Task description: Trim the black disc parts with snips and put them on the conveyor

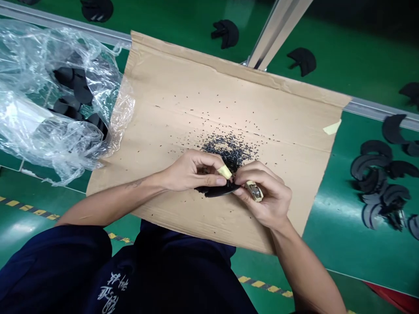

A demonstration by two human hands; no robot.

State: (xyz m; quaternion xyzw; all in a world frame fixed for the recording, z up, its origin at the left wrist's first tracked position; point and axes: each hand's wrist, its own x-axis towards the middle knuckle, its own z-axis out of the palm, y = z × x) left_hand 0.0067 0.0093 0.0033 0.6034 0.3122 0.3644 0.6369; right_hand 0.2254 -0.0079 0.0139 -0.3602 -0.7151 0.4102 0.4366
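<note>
A black curved plastic part (218, 190) is held low over the cardboard sheet, between both hands. My left hand (191, 170), with yellow tape round a fingertip, pinches the part's upper left side. My right hand (266, 189) grips its right end between thumb and fingers. A small tool with a yellow rim and metal end (254, 191) sticks out of my right hand; its kind is not clear. Just beyond my fingers lies a pile of tiny black pieces (229, 148). My fingers hide much of the part.
The cardboard sheet (157, 78) covers the green table (343, 218). To the left, a clear plastic bag (26, 117) holds several black parts. Several curved black parts (376, 170) are heaped at right. More black parts (225, 34) lie beyond the metal rail, near an upright post (278, 30).
</note>
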